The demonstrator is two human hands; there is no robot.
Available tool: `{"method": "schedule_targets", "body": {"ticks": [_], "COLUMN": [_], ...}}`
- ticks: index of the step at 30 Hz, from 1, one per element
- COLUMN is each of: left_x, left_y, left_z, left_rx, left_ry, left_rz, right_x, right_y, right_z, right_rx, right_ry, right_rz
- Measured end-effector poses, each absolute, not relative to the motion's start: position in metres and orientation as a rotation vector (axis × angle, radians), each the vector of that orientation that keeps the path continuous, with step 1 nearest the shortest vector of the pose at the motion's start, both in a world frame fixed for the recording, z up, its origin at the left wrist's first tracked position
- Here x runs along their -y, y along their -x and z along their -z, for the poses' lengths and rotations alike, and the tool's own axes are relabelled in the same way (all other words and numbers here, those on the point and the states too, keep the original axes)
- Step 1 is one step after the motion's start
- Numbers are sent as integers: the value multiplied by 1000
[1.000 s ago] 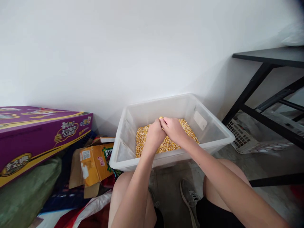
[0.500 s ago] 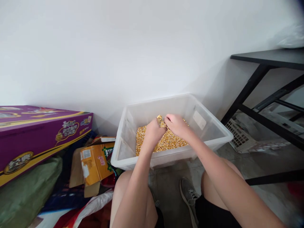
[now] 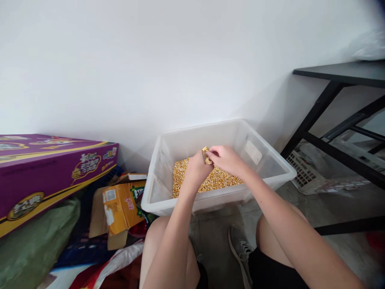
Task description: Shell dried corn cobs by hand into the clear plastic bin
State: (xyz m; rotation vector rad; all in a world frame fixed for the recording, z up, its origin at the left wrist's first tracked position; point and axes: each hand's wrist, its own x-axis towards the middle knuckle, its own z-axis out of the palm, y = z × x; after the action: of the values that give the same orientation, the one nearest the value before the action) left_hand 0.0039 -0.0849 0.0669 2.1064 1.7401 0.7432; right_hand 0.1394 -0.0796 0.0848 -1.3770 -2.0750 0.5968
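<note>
In the middle of the head view my left hand (image 3: 198, 166) is closed around a small see-through-looking thing with yellow corn kernels at its top (image 3: 205, 150). Its exact kind is hard to make out, as the fingers cover most of it. My right hand (image 3: 225, 158) has thumb and fingers pinched together at the upper right of that thing; whatever is between them is hidden. Both hands are over a translucent plastic bin (image 3: 156, 205), above loose corn kernels (image 3: 218, 180) spread across its bottom.
Left of the bin lie a torn orange cardboard box (image 3: 126, 206), a large purple carton (image 3: 57, 172) and a green bag (image 3: 45, 241). A black table (image 3: 339, 72) stands at right, with a white basket (image 3: 305, 174) underneath. The white wall (image 3: 192, 68) rises behind the bin.
My hands have come closer together, the left shifting slightly right. The right hand's fingers now meet the top of the thing in my left hand.
</note>
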Motion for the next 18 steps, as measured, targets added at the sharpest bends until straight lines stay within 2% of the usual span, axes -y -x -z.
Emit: {"method": "schedule_targets", "body": {"ticks": [5,9,15,18], "left_x": [82,78,68,68], "left_y": [3,4,7,19], "left_z": [-68,-75,-77,-78], "left_rx": [-1650,-1391,-1024,-1135], "left_ry": [-1970,-1574,-874,-886], "left_rz": [-838,-1096,-1520,-1523], "right_x": [77,74,80,81], "right_y": [-151,-163,-153,-150], "right_z": [-84,-82,-79,-81], "right_rx": [2093,2039,2134,2025], "right_ry": [1410,1487,1288,1271], "right_rz": [-620,-647,-1261,-1321]}}
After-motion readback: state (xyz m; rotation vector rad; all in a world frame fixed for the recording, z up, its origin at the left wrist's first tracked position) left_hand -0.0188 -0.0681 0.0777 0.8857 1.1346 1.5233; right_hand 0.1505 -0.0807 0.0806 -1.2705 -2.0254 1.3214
